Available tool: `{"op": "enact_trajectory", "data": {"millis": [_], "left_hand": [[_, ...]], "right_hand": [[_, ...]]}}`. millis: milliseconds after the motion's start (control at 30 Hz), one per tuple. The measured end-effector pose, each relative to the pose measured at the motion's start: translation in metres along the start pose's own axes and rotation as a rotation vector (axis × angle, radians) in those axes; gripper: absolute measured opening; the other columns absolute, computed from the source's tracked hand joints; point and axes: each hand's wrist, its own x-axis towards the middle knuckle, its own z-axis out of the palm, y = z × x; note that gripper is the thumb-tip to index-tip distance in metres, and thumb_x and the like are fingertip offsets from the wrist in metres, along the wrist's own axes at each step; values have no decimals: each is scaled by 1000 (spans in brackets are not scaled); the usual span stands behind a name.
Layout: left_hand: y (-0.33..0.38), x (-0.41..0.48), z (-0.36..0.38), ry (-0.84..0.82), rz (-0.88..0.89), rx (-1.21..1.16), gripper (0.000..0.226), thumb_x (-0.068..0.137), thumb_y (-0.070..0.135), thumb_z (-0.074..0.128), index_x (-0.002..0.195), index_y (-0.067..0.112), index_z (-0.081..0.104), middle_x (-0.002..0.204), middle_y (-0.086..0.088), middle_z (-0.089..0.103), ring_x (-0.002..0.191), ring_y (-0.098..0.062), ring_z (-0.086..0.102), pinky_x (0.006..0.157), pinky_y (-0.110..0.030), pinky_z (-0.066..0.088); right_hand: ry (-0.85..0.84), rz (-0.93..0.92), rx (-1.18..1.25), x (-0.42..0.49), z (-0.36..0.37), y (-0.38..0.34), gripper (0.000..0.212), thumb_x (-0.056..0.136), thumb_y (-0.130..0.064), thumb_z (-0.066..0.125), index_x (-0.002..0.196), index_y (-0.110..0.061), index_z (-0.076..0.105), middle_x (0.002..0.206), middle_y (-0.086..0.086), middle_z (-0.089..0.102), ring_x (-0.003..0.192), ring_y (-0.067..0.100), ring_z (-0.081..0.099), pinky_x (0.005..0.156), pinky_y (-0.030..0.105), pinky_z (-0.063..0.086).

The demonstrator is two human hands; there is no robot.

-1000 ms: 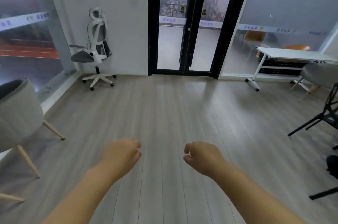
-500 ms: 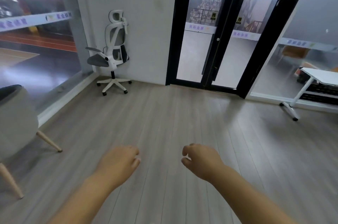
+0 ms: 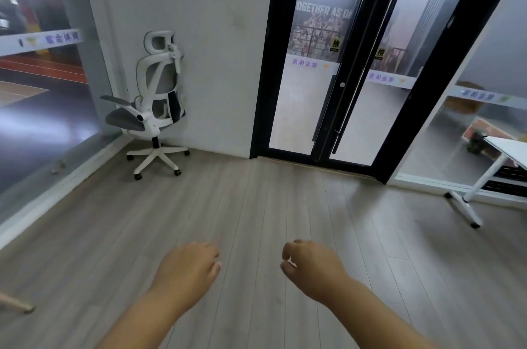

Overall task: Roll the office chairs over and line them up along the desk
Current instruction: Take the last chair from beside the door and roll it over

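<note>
A white office chair [image 3: 155, 100] with grey mesh back, headrest and five-wheel base stands in the far left corner, its back against the white wall. A white desk [image 3: 506, 149] on a wheeled white leg shows only partly at the right edge. My left hand [image 3: 189, 269] and my right hand [image 3: 312, 266] hang in front of me over the bare wooden floor, fingers loosely curled, holding nothing. Both hands are far from the chair.
Black-framed glass double doors [image 3: 339, 63] fill the middle of the far wall. Glass walls run along the left and right sides. A wooden chair leg [image 3: 17, 304] pokes in at the lower left. Wooden floor [image 3: 256, 206] lies between me and the chair.
The view has moved forward and turned left: the office chair and doors are nearer and larger, the grey armchair at left has almost left the view. My hands keep the same empty pose.
</note>
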Motion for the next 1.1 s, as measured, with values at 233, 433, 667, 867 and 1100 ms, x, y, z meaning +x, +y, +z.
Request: {"op": "enact_trajectory", "data": {"millis": [233,433,667,867,1100], "left_hand": [[-11,160,25,-52,-61,8,26,94,35,38,101,21,59,104,4,63,95,-17,56,77,-30,43],[-6,307,8,21,-167,77,29,95,37,36,110,24,58,114,6,60,104,-17,55,77,-31,39],[-30,437,-2,37,-286,56,26,94,39,38,105,24,57,109,6,61,102,-18,55,73,-30,40],[-81,562,5,72,-344,89,26,95,39,38,105,25,58,105,8,61,98,-15,54,80,-29,41],[-165,738,-7,151,-362,48,28,95,38,38,106,23,58,105,9,60,97,-12,54,72,-27,39]], "right_hand": [[-23,-54,19,151,-3,80,29,95,-39,42,112,-23,59,108,-5,61,91,16,59,74,28,48],[-47,-149,-24,307,-43,149,28,95,-36,41,108,-18,59,104,1,62,88,20,60,79,36,51],[-94,-289,-148,462,-73,197,29,96,-34,38,106,-14,57,101,4,61,86,23,58,72,35,50],[-69,-327,-165,604,-78,219,29,95,-36,39,105,-16,57,101,2,61,84,22,59,76,37,52],[-28,-311,-146,794,-116,225,29,94,-37,41,105,-17,58,104,1,61,90,22,59,79,37,51]]}}
